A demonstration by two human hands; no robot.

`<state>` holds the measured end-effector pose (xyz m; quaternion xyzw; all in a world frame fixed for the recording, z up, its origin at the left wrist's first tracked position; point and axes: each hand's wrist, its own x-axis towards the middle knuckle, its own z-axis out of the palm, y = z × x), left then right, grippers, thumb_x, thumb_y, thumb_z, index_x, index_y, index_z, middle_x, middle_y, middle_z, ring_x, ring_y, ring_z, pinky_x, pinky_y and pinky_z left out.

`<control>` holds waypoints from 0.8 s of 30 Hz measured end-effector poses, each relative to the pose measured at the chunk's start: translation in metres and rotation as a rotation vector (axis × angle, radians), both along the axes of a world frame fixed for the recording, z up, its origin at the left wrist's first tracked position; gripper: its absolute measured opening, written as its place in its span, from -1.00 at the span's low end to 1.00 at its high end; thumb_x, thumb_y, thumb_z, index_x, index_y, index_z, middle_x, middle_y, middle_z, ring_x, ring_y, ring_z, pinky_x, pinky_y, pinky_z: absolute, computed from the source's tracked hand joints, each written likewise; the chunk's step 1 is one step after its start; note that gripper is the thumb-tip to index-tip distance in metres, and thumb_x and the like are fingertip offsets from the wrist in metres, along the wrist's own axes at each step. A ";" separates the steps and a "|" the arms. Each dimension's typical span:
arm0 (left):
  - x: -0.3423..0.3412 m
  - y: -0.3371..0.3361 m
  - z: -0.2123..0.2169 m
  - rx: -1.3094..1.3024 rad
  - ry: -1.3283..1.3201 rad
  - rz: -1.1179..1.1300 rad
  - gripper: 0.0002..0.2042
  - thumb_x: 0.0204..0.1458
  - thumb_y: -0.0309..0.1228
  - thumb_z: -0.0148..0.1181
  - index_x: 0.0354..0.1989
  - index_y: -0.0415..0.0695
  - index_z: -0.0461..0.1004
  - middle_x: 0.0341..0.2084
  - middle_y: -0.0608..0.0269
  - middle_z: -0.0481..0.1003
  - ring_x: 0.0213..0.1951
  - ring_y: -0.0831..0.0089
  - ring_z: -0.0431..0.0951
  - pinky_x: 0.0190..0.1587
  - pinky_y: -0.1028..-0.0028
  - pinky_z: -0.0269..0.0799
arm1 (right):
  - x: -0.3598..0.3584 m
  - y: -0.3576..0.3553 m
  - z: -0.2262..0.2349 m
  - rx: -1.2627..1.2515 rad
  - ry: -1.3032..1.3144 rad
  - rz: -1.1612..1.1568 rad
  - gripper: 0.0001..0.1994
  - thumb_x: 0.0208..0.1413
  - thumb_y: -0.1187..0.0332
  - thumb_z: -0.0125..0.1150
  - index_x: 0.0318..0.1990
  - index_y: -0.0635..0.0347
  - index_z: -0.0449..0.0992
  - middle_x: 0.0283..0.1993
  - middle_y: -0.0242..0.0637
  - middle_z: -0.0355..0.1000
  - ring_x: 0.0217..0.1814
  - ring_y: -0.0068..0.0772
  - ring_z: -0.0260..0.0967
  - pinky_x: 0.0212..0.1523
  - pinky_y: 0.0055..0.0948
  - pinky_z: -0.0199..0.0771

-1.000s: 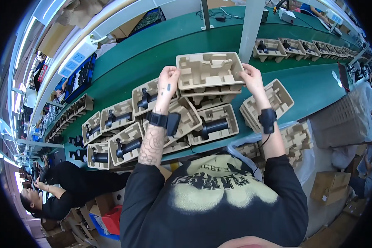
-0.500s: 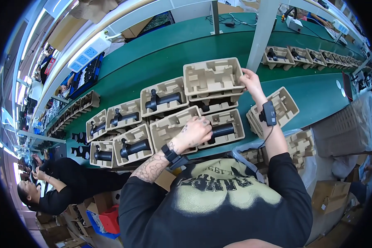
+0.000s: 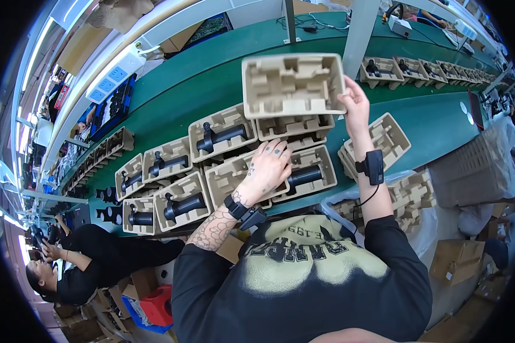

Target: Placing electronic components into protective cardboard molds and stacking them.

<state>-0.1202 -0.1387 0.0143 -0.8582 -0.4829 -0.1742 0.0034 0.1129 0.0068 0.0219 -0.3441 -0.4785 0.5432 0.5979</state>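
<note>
- Beige pulp makes up the raised tray, up at the far side of the group, tipped so that its inside shows.
- The right hand grasps that tray by its right rim, thumb inside and fingers behind.
- Just under and nearer than it sits a second tray, partly covered.
- The left hand lies over the right end of the near tray, touching it; its fingertips are hidden, so I cannot tell whether they grip.
- Just right of the left hand, a tray holds a black tube.
- To the left, two rows of trays run along the green bench, each with a black part inside.
- To the right of the raised tray and nearer, tilted trays form a stack, beside the right forearm.
- Nearer still, a clear bag holds more trays.
- Far right, another row of trays stands beyond a pale post.
- Near left, a co-worker in black holds something dark.
</note>
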 end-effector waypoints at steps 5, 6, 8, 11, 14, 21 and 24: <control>-0.014 -0.011 -0.009 -0.035 0.061 0.000 -0.70 -0.08 -0.36 0.16 -0.12 -0.10 0.47 -0.02 0.13 0.43 0.10 0.16 0.35 0.17 0.28 0.24 | 0.038 -0.042 0.035 0.005 -0.096 -0.083 -0.49 -0.05 0.52 0.10 0.15 0.38 0.29 -0.15 -0.25 0.48 -0.20 -0.50 0.46 -0.13 -0.59 0.45; -0.021 -0.012 -0.011 -0.107 0.011 0.025 -0.70 -0.08 -0.36 0.15 -0.12 -0.09 0.48 -0.01 0.13 0.42 0.12 0.18 0.34 0.20 0.27 0.21 | 0.057 -0.058 0.036 0.020 -0.226 -0.040 -0.49 -0.05 0.53 0.08 0.15 0.39 0.29 -0.15 -0.25 0.48 -0.19 -0.51 0.45 -0.12 -0.58 0.46; -0.033 -0.015 -0.014 -0.186 -0.041 0.057 -0.70 -0.08 -0.37 0.15 -0.11 -0.08 0.49 0.00 0.14 0.42 0.14 0.20 0.33 0.22 0.26 0.18 | 0.082 -0.098 0.023 0.049 -0.370 0.022 -0.50 -0.06 0.55 0.05 0.14 0.38 0.31 -0.24 -0.35 0.45 -0.25 -0.61 0.41 -0.20 -0.63 0.42; -0.042 -0.016 -0.017 -0.101 -0.043 0.000 -0.69 -0.06 -0.42 0.12 -0.08 -0.02 0.48 0.04 0.19 0.41 0.17 0.20 0.32 0.14 0.26 0.30 | 0.081 -0.136 -0.011 -0.026 -0.432 0.005 -0.50 -0.08 0.61 0.02 0.12 0.37 0.34 -0.40 -0.53 0.31 -0.41 -0.77 0.26 -0.39 -0.74 0.26; -0.050 -0.020 -0.013 -0.087 -0.054 -0.016 -0.70 -0.06 -0.44 0.11 -0.09 -0.04 0.48 0.02 0.22 0.43 0.17 0.23 0.32 0.14 0.26 0.30 | 0.061 -0.144 -0.021 -0.131 -0.433 -0.069 -0.49 -0.12 0.67 0.02 0.11 0.37 0.36 -0.49 -0.63 0.17 -0.50 -0.85 0.11 -0.49 -0.80 0.09; -0.049 -0.024 -0.004 -0.069 -0.065 0.002 -0.69 -0.08 -0.48 0.11 -0.08 -0.08 0.45 -0.04 0.23 0.46 0.10 0.25 0.38 0.13 0.25 0.31 | 0.055 -0.141 -0.019 -0.177 -0.330 -0.137 -0.46 -0.16 0.72 0.01 0.11 0.39 0.36 -0.51 -0.64 0.09 -0.53 -0.87 0.02 -0.50 -0.82 0.00; -0.049 -0.028 -0.003 -0.114 -0.094 0.007 -0.67 -0.09 -0.50 0.11 -0.07 -0.09 0.44 -0.06 0.22 0.48 0.05 0.24 0.42 0.12 0.25 0.31 | 0.059 -0.154 -0.026 -0.213 -0.306 -0.161 -0.46 -0.15 0.71 0.00 0.12 0.39 0.35 -0.52 -0.65 0.08 -0.54 -0.87 0.01 -0.51 -0.81 0.02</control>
